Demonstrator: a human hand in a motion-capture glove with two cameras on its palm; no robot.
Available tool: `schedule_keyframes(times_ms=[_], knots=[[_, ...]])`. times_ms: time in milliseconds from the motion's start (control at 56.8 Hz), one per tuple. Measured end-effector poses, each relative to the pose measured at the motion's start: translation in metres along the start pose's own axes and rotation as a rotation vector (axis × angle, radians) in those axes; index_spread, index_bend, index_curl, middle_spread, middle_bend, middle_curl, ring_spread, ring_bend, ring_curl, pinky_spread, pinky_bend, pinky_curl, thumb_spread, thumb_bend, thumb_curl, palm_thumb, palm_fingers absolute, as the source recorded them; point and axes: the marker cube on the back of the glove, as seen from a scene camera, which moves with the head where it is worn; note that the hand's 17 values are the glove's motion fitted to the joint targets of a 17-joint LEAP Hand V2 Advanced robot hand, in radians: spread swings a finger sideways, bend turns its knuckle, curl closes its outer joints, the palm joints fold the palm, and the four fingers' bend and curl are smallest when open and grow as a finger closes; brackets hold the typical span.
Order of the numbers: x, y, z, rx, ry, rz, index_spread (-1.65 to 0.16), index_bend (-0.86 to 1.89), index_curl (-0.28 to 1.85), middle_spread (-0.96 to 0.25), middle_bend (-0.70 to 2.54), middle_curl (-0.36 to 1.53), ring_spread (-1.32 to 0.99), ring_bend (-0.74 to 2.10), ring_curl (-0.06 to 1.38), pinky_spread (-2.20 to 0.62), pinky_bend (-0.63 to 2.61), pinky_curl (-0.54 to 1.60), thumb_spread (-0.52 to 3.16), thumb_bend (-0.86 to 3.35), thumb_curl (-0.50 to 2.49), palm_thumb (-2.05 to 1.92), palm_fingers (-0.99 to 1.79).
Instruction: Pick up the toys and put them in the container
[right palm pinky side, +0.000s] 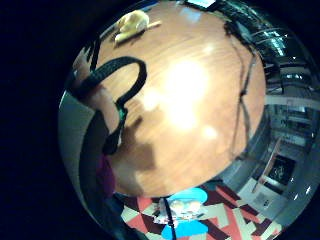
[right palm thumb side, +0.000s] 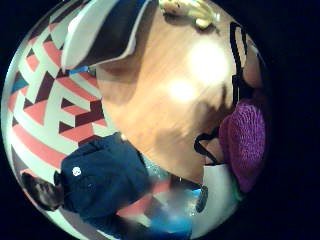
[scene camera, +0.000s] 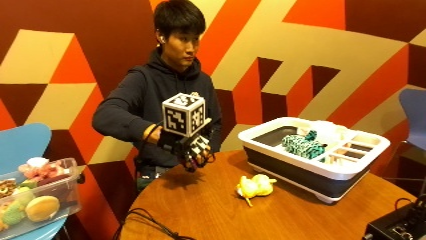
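The gloved right hand (scene camera: 193, 147) hovered above the tabletop (scene camera: 200, 210), fingers curled round a purple knitted toy (right palm thumb side: 244, 142). The container (scene camera: 313, 157) sat toward its three o'clock, a green toy (scene camera: 301, 145) inside, a yellow toy (scene camera: 253, 186) between. Carrying was under way; next, reaching over the rim and letting go.

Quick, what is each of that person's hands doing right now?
Gloved right hand: raised above the table, fingers curled round a purple knitted toy.
Bare left hand: out of sight, cannot be told.
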Motion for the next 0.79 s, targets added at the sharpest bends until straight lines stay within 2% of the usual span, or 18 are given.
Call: schedule_keyframes(times_ms=[264,493,705,793], knots=[[-0.035,-0.004,-0.13,0.319,-0.095,-0.031,-0.21,0.68,0.84,-0.2,0.9,0.79,-0.46,0.99,0.51,-0.31,0.98,0.5,0.72,0.15,0.85,0.78,0.87],[-0.104,-0.051,-0.172,0.506,-0.268,-0.149,-0.2,0.77,0.95,-0.2,0.98,0.89,-0.48,1.06,0.59,-0.33,1.05,0.54,0.54,0.13,0.96,0.76,0.8],[-0.143,-0.118,-0.166,0.462,-0.362,-0.193,-0.21,0.76,1.01,-0.2,0.96,0.92,-0.46,1.02,0.62,-0.31,1.11,0.56,0.51,0.09,1.02,0.71,0.6],[-0.155,-0.138,-0.154,0.36,-0.353,-0.181,-0.21,0.68,1.02,-0.2,0.86,0.91,-0.43,0.99,0.63,-0.28,1.15,0.56,0.56,0.06,1.01,0.68,0.37]])
